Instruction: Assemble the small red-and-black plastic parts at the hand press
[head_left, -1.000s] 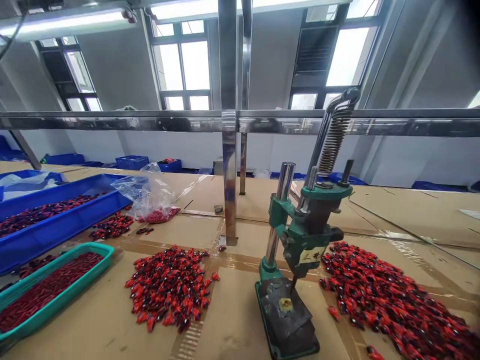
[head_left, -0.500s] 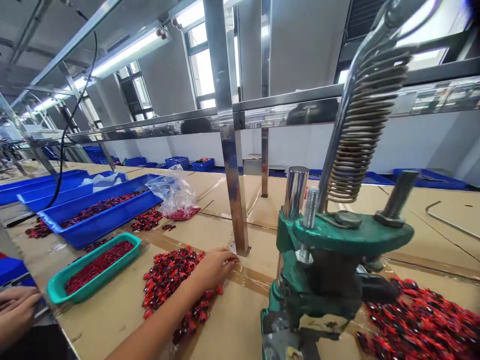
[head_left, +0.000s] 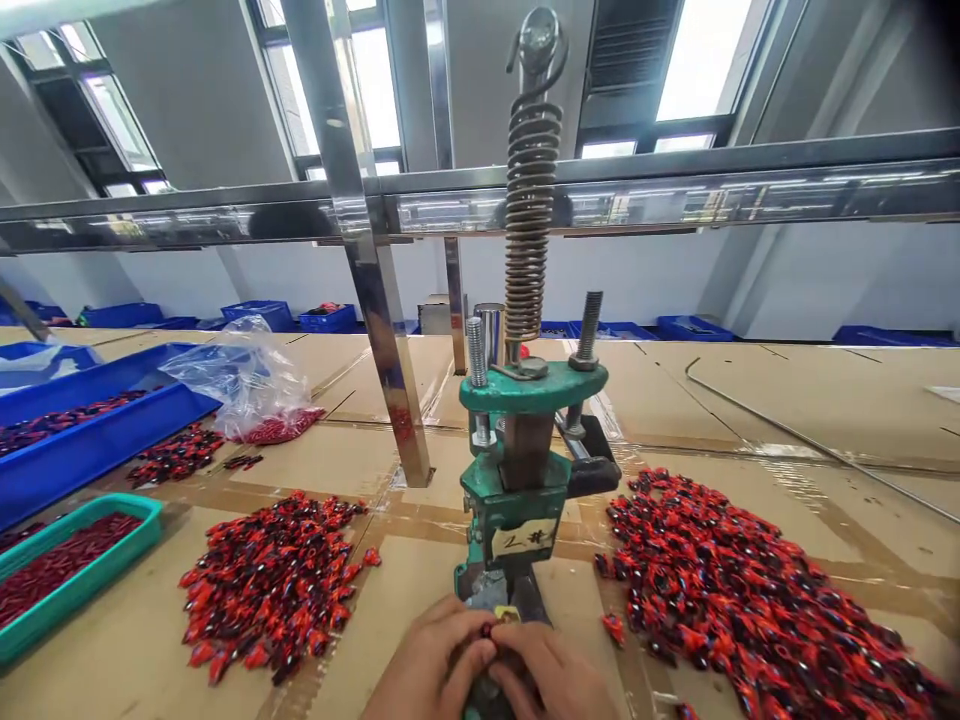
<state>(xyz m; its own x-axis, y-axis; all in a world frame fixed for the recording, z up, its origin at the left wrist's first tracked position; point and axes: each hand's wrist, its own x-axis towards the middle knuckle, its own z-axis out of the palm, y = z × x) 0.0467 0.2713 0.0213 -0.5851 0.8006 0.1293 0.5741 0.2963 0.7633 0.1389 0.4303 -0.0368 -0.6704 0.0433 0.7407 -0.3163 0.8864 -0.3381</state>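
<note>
My left hand [head_left: 436, 662] and my right hand [head_left: 551, 668] meet at the base of a green hand press [head_left: 529, 500], at the bottom middle of the view. The fingertips of both are pinched together around a small dark red piece [head_left: 487, 630], mostly covered by the fingers. Just above the fingers is the press's lower metal part, partly hidden by them. A heap of small red-and-black pieces [head_left: 274, 580] lies left of my hands. A larger heap of similar red-and-black pieces [head_left: 735, 590] spreads out on the right.
A green tray [head_left: 146, 525] of dark red pieces stands at left. Beyond it are a long blue bin [head_left: 176, 395] and a clear plastic bag [head_left: 259, 385]. A metal post [head_left: 390, 385] rises behind the left heap. A thin bent rod [head_left: 795, 435] lies on the cardboard-covered table at right.
The view has swung right. My left hand has come from the far edge of the left heap to the press base, where my right hand now also shows. Another person's hand has left the view.
</note>
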